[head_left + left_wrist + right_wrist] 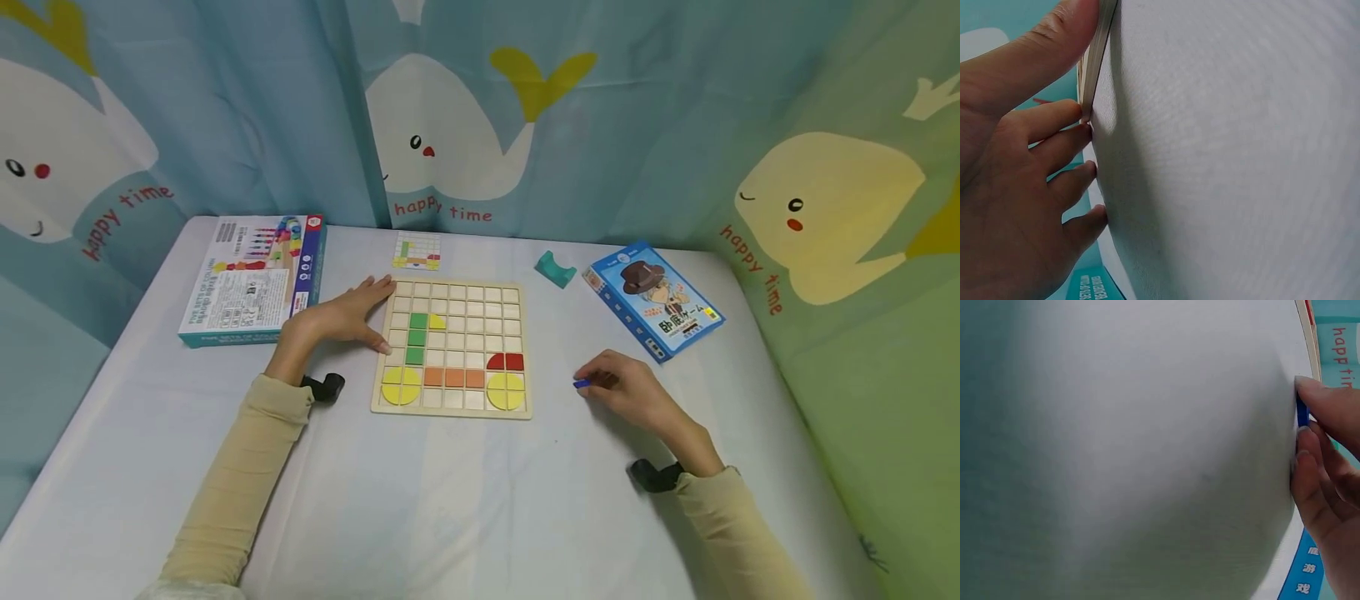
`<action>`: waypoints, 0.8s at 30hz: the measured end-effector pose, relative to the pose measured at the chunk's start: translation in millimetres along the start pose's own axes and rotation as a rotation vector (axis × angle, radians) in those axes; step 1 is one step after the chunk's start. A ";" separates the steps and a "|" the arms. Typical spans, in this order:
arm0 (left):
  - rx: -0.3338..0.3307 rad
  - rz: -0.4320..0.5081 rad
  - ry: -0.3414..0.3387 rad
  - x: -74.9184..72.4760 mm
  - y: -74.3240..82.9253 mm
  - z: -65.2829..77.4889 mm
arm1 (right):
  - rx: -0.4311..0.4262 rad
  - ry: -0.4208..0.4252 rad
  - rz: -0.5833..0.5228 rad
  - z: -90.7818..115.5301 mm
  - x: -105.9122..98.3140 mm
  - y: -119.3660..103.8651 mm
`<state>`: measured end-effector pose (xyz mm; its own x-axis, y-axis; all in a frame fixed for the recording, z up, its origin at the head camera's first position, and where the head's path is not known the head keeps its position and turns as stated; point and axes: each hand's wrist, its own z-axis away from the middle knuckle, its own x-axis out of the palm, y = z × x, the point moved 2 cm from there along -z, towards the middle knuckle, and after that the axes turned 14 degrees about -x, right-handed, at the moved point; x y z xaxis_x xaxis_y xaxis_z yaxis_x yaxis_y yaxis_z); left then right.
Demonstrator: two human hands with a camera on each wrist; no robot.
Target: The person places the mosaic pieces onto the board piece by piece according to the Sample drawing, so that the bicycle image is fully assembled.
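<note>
A wooden grid board lies on the table, holding green squares, orange squares, red pieces, a small yellow piece and two yellow circles of quarter pieces. My left hand rests at its left edge with fingers spread; in the left wrist view the thumb touches the board's side. To the right of the board, my right hand pinches a small blue piece between thumb and fingers, close over the tabletop. The right wrist view shows the blue piece edge-on.
A pattern card lies behind the board. Behind it to the right are a teal curved piece and a blue game box. Another box lies at the back left. A whale-print curtain hangs behind the table.
</note>
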<state>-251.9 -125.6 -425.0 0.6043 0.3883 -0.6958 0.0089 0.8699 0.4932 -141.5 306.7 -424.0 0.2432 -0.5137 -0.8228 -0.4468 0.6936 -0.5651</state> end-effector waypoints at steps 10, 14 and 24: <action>0.001 0.001 0.005 0.1 1.2 1.8 | -0.002 -0.041 0.009 -4.9 -0.2 -4.4; 0.004 0.006 0.006 0.3 1.4 1.7 | -0.014 -0.052 -0.007 -6.7 0.8 -6.1; 0.006 0.001 0.008 -0.1 1.8 1.6 | 0.010 -0.079 -0.010 -9.6 2.6 -8.9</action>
<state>-250.7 -124.5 -423.2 0.5982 0.3916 -0.6992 0.0131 0.8676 0.4971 -145.1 294.3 -420.5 0.3150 -0.4796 -0.8190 -0.4353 0.6939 -0.5737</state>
